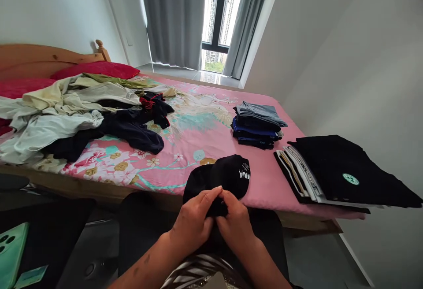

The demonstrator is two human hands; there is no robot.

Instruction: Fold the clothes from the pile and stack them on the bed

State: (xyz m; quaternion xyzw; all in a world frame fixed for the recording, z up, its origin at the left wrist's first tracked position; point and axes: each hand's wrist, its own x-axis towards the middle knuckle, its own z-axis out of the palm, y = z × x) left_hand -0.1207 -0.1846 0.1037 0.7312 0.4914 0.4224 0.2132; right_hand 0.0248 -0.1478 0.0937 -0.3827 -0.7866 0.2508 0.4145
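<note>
A black garment with white lettering (231, 175) is bunched over the near edge of the bed, its outline rounded; its exact kind is unclear. My left hand (195, 214) grips its near edge, thumb and fingers closed on the cloth. Close beside it, my right hand (235, 218) pinches the same edge, and the fingertips of both hands meet in the middle. Some of the cloth hangs between the two palms, partly hidden by the fingers.
Loose clothes (79, 108) lie heaped on the left of the pink floral bed sheet (205, 143). A folded blue and grey stack (259, 124) stands right of centre. Flat-stacked black and white clothes (357, 170) overhang the right edge. A green phone (12, 249) sits lower left.
</note>
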